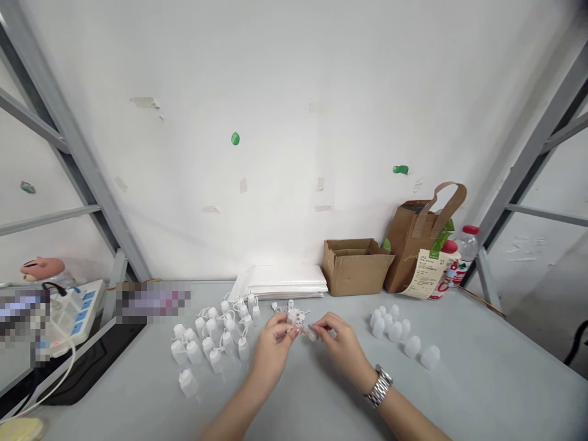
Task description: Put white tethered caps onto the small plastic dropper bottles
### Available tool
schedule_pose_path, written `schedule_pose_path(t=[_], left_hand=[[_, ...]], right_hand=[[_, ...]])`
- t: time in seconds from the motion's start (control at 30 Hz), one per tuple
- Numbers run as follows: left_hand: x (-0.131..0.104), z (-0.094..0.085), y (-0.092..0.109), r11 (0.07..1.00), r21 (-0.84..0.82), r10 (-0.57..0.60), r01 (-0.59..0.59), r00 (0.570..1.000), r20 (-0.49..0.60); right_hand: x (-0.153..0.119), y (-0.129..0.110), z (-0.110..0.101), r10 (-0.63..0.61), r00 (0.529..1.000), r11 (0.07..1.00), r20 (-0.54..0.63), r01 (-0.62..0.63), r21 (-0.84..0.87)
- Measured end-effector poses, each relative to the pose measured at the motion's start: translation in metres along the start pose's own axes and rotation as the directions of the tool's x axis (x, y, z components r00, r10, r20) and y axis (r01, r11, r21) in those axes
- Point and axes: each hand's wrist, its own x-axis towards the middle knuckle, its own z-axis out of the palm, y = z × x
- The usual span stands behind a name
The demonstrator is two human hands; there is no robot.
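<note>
Near the middle of the grey table, my left hand (274,343) is closed, its fingertips pinching a small white plastic part too tiny to make out clearly. Just to its right, my right hand (342,343) has thumb and fingers closed on a small translucent plastic bottle (313,335). The two sets of fingertips almost meet. Beyond them lies a little group of white caps (291,304), partly hidden by my left fingers. Several capped white squeeze bottles (215,359) stand on the left, and several uncapped translucent bottles (395,332) stand on the right.
A stack of white flat packages (285,278) lies by the wall. Beside it are an open cardboard box (356,274), a brown paper bag (407,245) with a receipt, and red-capped bottles (467,245). At left are a power strip (80,312) and a black flat object (94,361).
</note>
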Motion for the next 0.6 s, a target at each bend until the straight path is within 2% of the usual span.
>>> schedule_pose_path(t=[0.07,0.17,0.33,0.43,0.6], left_hand=[[-0.003,0.004,0.0,0.998,0.058,0.0,-0.005,0.997,0.075],[-0.009,0.01,0.001,0.993,0.115,-0.028,0.007,0.983,0.179],[-0.012,0.01,0.002,0.989,0.146,-0.034,0.002,0.976,0.216],[-0.01,0.009,0.005,0.995,0.092,-0.045,0.024,0.971,0.237],[-0.012,0.006,0.016,0.999,-0.009,-0.029,0.034,0.942,0.335]], right_hand=[[0.001,-0.005,-0.007,0.084,0.993,0.984,-0.078,-0.07,0.167],[0.001,-0.013,-0.014,0.128,0.989,0.948,-0.068,-0.102,0.3],[-0.001,-0.016,-0.014,0.049,0.999,0.974,-0.017,-0.044,0.221],[0.0,-0.016,-0.015,0.004,1.0,0.983,-0.001,-0.003,0.186],[0.004,-0.015,-0.023,-0.058,0.997,0.967,0.045,0.045,0.25]])
